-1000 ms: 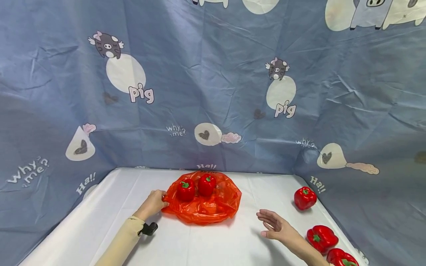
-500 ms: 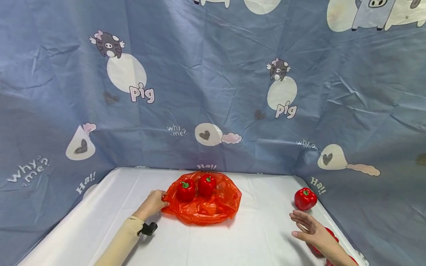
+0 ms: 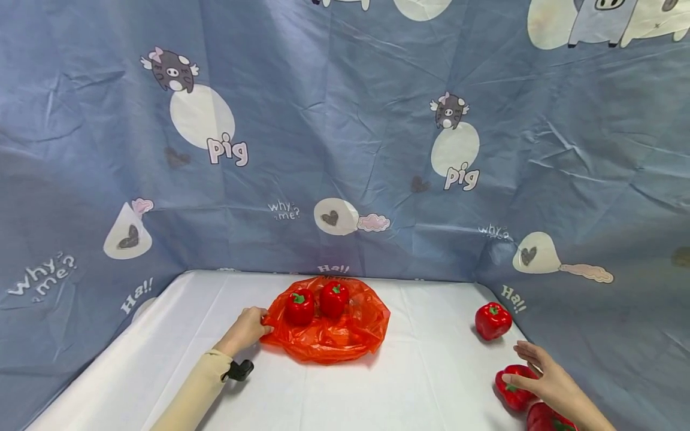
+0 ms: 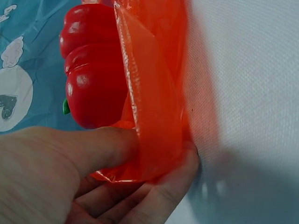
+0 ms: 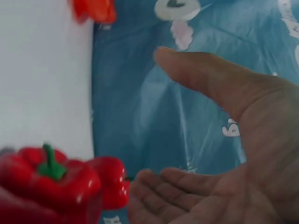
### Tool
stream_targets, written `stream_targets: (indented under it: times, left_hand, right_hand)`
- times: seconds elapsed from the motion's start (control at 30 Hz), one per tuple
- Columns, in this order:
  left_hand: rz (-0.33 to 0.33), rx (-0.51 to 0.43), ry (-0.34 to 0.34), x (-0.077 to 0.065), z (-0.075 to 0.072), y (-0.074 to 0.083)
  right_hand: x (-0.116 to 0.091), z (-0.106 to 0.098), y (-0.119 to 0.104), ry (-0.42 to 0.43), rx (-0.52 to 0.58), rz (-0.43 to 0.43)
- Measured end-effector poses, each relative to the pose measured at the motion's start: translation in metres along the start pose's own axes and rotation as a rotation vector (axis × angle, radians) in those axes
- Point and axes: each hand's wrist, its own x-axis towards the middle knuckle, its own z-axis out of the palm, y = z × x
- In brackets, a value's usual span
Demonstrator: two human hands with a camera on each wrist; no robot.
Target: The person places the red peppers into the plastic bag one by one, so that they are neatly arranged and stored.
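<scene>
My left hand [image 3: 247, 329] pinches the left edge of a red plastic bag [image 3: 334, 350], thumb inside and fingers outside in the left wrist view. Two red bell peppers [image 3: 300, 307] with green stems lie in the spread bag. At the right, my right hand [image 3: 547, 374] hovers over a red bell pepper [image 3: 511, 392], thumb and fingers spread apart with nothing between them. In the right wrist view the open hand [image 5: 210, 154] is beside a pepper [image 5: 60, 182], and another pepper [image 5: 112, 182] shows behind its fingertips.
One more red bell pepper [image 3: 493, 321] sits farther back near the table's right edge. Another pepper [image 3: 544, 419] is at the front right, partly under the right forearm. A blue printed cloth [image 3: 345, 149] hangs behind and beside the white table [image 3: 366, 395].
My right hand has moved rightward from beside the bag, past the middle right of the table, to over the peppers. The left hand stays at the bag's edge.
</scene>
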Motion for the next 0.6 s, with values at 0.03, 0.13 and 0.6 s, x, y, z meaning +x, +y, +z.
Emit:
stream_targets:
  times: [0.03,0.13,0.6]
  left_hand:
    - [-0.005,-0.003,0.000,0.000,0.000,0.000]
    - [-0.004,-0.007,0.005,-0.001,0.000,0.001]
    - [0.024,0.001,0.020,0.000,0.001,-0.003]
  right_hand:
    - [0.002,0.000,0.002,0.000,-0.016,0.006]
    - [0.007,0.002,0.010,0.009,-0.057,0.021]
    - [0.029,0.006,0.031,-0.007,-0.144,0.126]
